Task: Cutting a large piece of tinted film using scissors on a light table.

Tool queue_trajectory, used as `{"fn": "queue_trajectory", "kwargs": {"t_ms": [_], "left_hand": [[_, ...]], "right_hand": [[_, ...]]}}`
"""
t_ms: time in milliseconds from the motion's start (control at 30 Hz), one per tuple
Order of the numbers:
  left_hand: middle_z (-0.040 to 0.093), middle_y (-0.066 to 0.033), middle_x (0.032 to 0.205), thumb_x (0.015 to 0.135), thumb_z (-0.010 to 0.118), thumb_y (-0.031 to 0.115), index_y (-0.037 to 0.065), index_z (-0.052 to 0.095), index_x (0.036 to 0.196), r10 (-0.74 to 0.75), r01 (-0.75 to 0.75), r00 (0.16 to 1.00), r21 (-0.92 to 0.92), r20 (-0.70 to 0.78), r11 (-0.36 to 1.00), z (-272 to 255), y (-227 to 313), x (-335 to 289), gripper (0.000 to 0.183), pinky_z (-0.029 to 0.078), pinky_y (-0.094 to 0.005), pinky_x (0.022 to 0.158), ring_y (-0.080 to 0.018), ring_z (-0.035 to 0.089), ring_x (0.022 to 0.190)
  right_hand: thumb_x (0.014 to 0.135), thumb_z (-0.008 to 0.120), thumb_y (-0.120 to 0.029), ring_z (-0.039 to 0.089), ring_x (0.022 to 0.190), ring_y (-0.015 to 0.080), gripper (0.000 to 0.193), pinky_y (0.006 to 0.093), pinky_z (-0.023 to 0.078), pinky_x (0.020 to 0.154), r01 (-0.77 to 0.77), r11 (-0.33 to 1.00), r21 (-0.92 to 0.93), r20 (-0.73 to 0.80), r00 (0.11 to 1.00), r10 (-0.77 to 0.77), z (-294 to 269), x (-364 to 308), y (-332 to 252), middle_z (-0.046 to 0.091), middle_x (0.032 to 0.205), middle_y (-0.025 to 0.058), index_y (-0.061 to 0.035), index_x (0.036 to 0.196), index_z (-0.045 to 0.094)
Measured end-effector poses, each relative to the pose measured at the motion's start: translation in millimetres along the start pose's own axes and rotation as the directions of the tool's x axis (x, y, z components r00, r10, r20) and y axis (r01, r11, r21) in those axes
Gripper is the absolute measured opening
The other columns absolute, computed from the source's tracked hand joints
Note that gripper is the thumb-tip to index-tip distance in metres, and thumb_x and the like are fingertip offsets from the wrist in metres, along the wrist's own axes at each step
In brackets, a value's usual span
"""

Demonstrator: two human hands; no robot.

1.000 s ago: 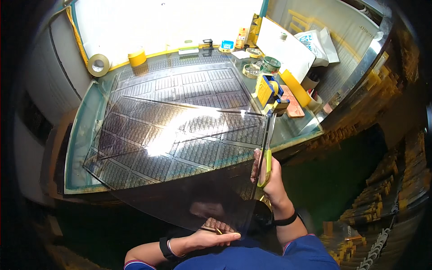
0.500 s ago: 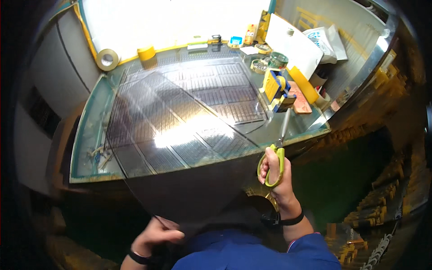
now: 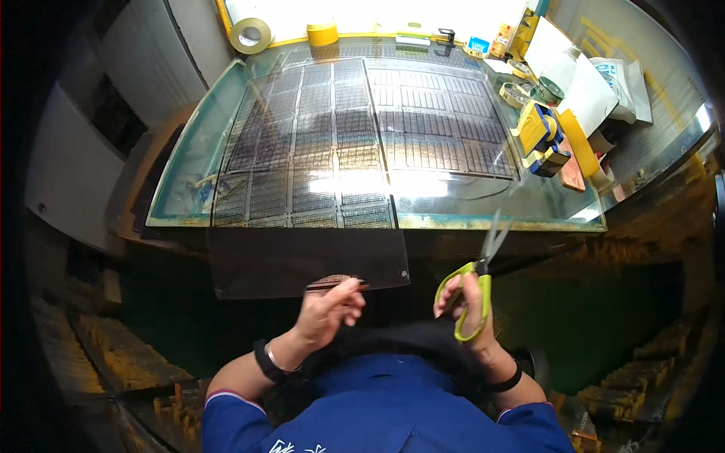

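Observation:
My left hand (image 3: 330, 313) is closed on the near edge of a dark, see-through printed film sheet (image 3: 310, 257), its fingertips partly seen through the film. The sheet hangs over the front edge of a glass-topped table (image 3: 445, 221), and its far part lies on the glass. Rows of fine dark patterns cover it. To its right, a second patterned film (image 3: 445, 132) lies flat, partly beside and partly under the first. My right hand (image 3: 476, 313) grips scissors (image 3: 483, 268) by their lime-green handles, blades slightly apart and pointing away, right of the sheet's near corner.
A blue and yellow tape dispenser (image 3: 540, 136) stands at the table's right, with tape rolls (image 3: 515, 94) behind. A wide tape roll (image 3: 250, 35) and a yellow roll (image 3: 322, 34) sit along the back by the bright panel. White boards (image 3: 555, 57) lean at the back right.
The film sheet has swung from a slant to nearly square with the table and moved away from me. My left hand has risen with its near edge; the scissors' blades have opened slightly.

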State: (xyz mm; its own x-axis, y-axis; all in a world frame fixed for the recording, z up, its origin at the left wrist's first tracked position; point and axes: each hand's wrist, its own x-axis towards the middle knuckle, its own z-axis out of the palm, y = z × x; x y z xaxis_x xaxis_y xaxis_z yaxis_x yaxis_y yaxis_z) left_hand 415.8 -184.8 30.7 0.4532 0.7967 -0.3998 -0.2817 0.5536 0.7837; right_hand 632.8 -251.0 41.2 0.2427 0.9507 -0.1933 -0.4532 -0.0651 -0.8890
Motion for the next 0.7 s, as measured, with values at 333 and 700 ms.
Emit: {"fn": "queue_trajectory", "kwargs": {"t_ms": [333, 700], "left_hand": [[0.055, 0.0009, 0.064, 0.084, 0.058, 0.024, 0.004, 0.062, 0.091, 0.063, -0.071, 0.986, 0.048, 0.155, 0.996, 81.4, -2.7, 46.7, 0.022, 0.039, -0.02, 0.045, -0.0065, 0.047, 0.052], [0.055, -0.0008, 0.062, 0.084, 0.055, 0.03, 0.005, 0.059, 0.092, -0.081, 0.054, 0.983, 0.166, 0.162, 0.985, 84.6, -1.3, 43.7, 0.026, 0.032, -0.0219, 0.033, -0.0085, 0.044, 0.042]], "right_hand": [[0.092, 0.034, -0.042, 0.05, 0.076, 0.013, 0.042, 0.028, 0.046, 0.067, -0.082, 0.993, -0.08, 0.217, 0.971, 0.098, 9.9, -14.2, 30.3, 0.047, 0.084, 0.0059, -0.002, 0.097, 0.044], [0.091, 0.024, -0.048, 0.047, 0.07, 0.0124, 0.054, 0.0264, 0.041, 0.061, 0.09, 0.983, -0.157, 0.2, 0.978, -0.058, 23.4, -0.4, 24.8, 0.045, 0.077, 0.0048, 0.0004, 0.104, 0.043]]}}
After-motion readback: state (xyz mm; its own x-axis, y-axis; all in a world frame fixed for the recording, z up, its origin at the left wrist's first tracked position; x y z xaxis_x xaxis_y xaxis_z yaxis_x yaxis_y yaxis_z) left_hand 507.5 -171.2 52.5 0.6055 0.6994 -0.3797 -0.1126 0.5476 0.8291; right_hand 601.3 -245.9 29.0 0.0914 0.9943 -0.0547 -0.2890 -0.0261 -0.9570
